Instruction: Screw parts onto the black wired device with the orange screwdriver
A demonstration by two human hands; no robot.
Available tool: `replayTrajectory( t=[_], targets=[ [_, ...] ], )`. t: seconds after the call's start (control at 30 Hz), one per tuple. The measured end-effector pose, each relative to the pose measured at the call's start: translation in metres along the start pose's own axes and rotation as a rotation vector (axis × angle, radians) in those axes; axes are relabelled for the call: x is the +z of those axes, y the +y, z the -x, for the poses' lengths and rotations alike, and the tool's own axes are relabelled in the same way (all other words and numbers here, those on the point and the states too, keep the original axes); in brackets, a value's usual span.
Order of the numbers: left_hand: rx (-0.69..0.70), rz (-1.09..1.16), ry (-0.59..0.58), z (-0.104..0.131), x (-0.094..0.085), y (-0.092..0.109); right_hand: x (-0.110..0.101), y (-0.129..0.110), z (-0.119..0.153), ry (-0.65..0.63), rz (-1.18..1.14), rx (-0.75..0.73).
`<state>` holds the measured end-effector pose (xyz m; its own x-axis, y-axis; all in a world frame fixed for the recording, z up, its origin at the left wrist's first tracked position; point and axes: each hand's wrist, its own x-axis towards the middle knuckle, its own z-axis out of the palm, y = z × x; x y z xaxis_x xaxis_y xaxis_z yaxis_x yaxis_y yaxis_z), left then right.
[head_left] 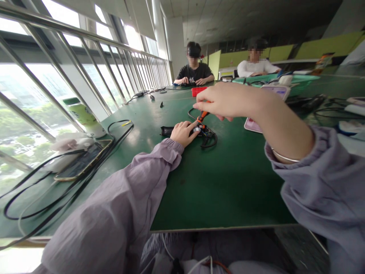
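My right hand is raised over the green table, fingers closed around an orange-and-black screwdriver. The screwdriver points steeply down at a long black device with wires and small parts showing at its right end; its tip is hard to make out. Against the tabletop, my left hand grips this device, thumb and fingers close to the screwdriver's lower end. A black cable curls beside the device's right end.
Left are a phone, black cables and a green-and-white cup near the railing. Beyond my hands are a red box, a teal basket and two people seated. More cables and devices lie right. The table's front edge is close to me.
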<state>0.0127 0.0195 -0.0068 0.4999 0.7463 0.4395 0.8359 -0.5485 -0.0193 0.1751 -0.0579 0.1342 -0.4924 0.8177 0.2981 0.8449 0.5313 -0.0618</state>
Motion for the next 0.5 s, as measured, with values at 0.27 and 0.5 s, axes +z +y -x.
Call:
replayTrajectory(
  t=[0.27, 0.5],
  targets=[
    [-0.006, 0.000, -0.017, 0.000, -0.002, 0.001, -0.002, 0.006, -0.003, 0.107, 0.087, -0.082],
    [-0.002, 0.001, -0.010, 0.000, -0.001, 0.002, -0.001, -0.004, -0.002, 0.033, 0.109, 0.003]
  ],
)
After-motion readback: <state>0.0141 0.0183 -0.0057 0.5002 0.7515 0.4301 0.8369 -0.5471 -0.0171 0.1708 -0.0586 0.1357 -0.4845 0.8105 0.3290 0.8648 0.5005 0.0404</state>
